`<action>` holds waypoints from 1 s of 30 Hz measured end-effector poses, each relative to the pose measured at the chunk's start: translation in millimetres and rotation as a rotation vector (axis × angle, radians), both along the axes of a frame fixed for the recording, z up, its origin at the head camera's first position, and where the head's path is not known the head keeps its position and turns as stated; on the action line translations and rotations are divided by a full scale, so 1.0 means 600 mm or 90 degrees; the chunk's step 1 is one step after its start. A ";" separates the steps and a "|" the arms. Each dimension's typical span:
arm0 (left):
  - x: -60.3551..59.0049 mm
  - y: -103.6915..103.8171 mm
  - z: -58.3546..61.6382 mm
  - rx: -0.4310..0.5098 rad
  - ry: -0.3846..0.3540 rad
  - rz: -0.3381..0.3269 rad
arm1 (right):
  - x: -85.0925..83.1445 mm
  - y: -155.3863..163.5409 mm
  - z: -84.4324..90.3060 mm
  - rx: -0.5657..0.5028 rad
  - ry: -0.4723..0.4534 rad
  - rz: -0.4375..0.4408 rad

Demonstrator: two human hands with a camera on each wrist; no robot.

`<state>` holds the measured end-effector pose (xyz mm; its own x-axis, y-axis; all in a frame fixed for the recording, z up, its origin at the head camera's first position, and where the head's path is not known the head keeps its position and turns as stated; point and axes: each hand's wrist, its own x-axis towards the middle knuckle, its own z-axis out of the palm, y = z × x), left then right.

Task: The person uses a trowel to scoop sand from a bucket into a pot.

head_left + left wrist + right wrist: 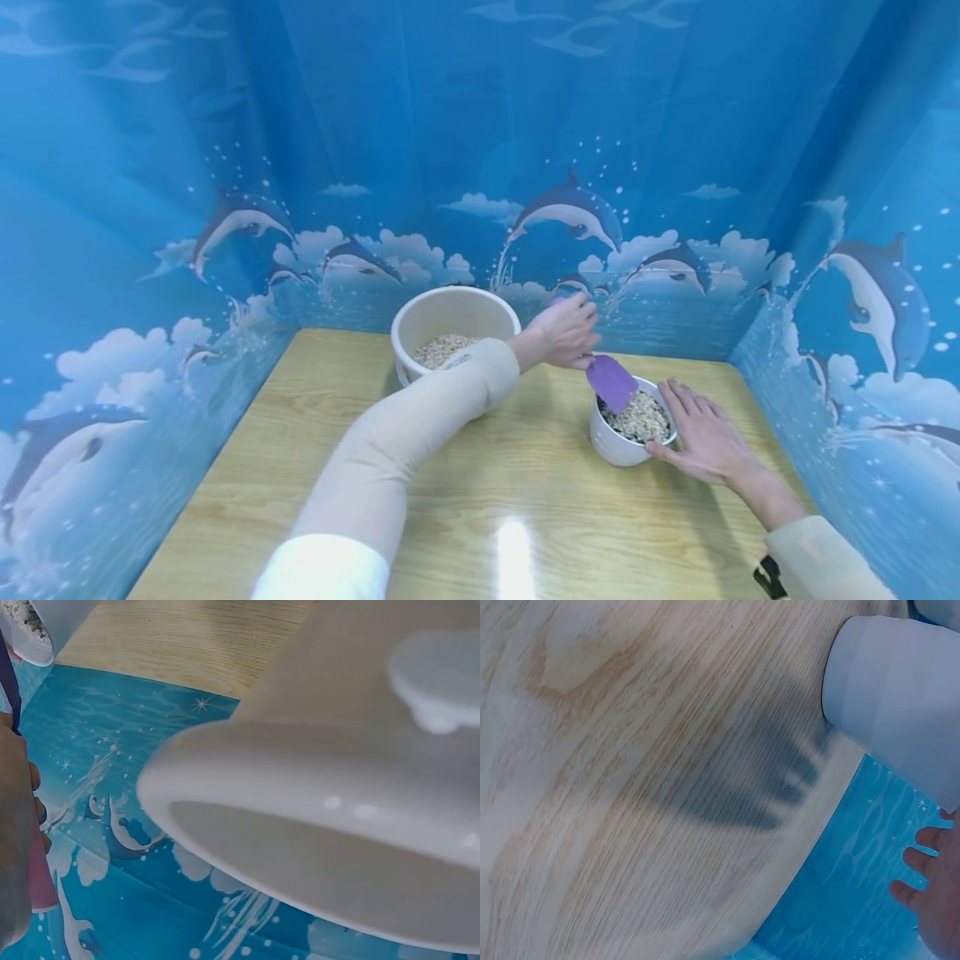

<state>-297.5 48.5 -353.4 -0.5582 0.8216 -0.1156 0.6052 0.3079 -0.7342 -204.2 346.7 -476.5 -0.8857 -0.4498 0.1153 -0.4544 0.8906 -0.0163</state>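
My left hand (572, 337) reaches across the table and grips the handle of a purple scoop (611, 382). The scoop's blade tilts down into a small white bowl (615, 446) full of oat-like grain (641, 417). My right hand (693, 429) lies flat with straight fingers against that bowl's right side, thumb on its wall. Behind my left forearm stands a large cream bowl (450, 312) with grain in its bottom. In the left wrist view the large bowl's rim (300, 817) fills the frame. The right wrist view shows the small bowl (896, 697) and my fingertips (922, 862).
The wooden table (480, 500) is boxed in by blue dolphin-print curtain walls (675, 208) at the back and both sides. The large bowl stands close to the back wall. The small bowl sits near the table's right rear corner.
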 end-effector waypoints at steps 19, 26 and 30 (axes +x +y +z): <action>-0.027 -0.080 0.003 0.108 -0.078 -0.029 | 0.003 -0.004 0.000 -0.019 0.025 0.015; -0.034 -0.118 0.009 0.138 -0.096 -0.029 | -0.001 -0.021 0.008 -0.031 0.034 0.020; -0.038 -0.140 0.016 0.144 -0.095 -0.012 | -0.006 -0.034 0.016 -0.029 0.028 0.022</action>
<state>-320.2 -35.3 -343.9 -0.5328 0.8462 -0.0079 0.7091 0.4413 -0.5499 -208.1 326.4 -466.8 -0.8634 -0.4732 0.1751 -0.4858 0.8734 -0.0350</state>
